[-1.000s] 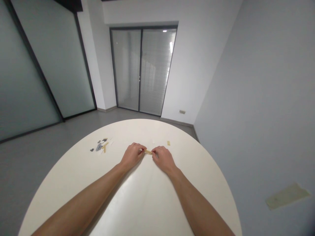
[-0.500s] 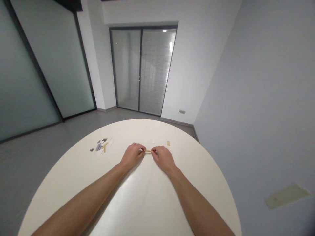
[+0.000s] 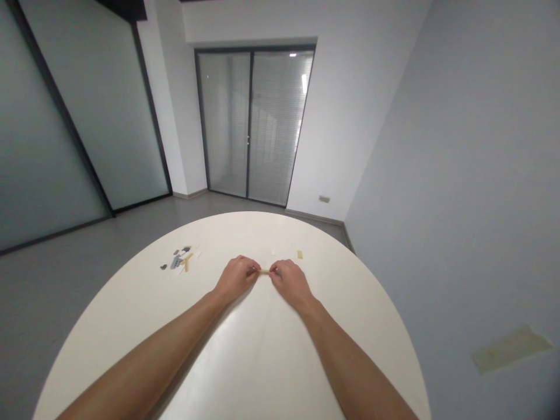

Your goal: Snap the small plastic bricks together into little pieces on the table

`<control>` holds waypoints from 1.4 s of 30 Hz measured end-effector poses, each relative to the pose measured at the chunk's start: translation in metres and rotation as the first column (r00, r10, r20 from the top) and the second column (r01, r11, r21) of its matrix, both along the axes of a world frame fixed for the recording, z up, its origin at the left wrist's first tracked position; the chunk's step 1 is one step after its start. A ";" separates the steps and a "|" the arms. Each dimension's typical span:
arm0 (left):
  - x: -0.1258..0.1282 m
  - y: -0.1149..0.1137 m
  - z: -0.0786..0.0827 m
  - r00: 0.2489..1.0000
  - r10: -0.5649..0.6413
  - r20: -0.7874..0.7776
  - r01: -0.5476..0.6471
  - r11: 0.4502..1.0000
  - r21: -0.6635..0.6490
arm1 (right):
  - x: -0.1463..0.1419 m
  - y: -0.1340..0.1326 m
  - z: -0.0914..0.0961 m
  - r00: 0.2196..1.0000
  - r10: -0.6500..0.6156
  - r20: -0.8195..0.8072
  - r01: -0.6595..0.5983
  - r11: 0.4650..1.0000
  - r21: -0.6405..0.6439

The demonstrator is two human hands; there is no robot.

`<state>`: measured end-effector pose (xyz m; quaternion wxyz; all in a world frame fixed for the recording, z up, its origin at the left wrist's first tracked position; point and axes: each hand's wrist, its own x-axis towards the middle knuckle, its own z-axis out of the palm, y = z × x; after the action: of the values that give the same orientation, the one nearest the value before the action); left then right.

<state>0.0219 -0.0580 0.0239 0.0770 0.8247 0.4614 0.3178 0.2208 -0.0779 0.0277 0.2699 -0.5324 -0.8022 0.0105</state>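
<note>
Step in hand, as judged from the posture: two-handed handling of one small part. The left hand (image 3: 236,280) and the right hand (image 3: 291,282) rest low on the white round table (image 3: 262,373), knuckles up, fingertips facing each other.

Location of the part: the tan strip (image 3: 263,271) spans the short gap between the two sets of fingertips, one end in each pinch. It lies level, at or just above the table surface; contact with the table cannot be determined.

Finger state:
- Left fingers (image 3: 252,270): curled in, closed on the left end of the strip.
- Right fingers (image 3: 273,269): curled in, closed on the right end of the strip.
- No gap shows between the fingertips and the strip on either side.

Requirement for any further move: the part is slim and short, so both pinches need firm, even pressure and matched motion.

Nearby items: a small tan piece (image 3: 300,254) lies just beyond the right fingers. A cluster of grey and tan pieces (image 3: 179,260) lies well to the left of the left fingers.
</note>
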 end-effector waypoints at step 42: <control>0.002 0.000 0.002 0.998 -0.002 -0.056 0.002 1.000 0.000 | -0.001 0.002 -0.004 1.000 0.002 -0.006 -0.002 1.000 -0.025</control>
<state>0.0235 -0.0583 0.0262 0.0645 0.8338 0.4625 0.2944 0.2203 -0.0754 0.0234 0.2658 -0.5349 -0.8017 0.0224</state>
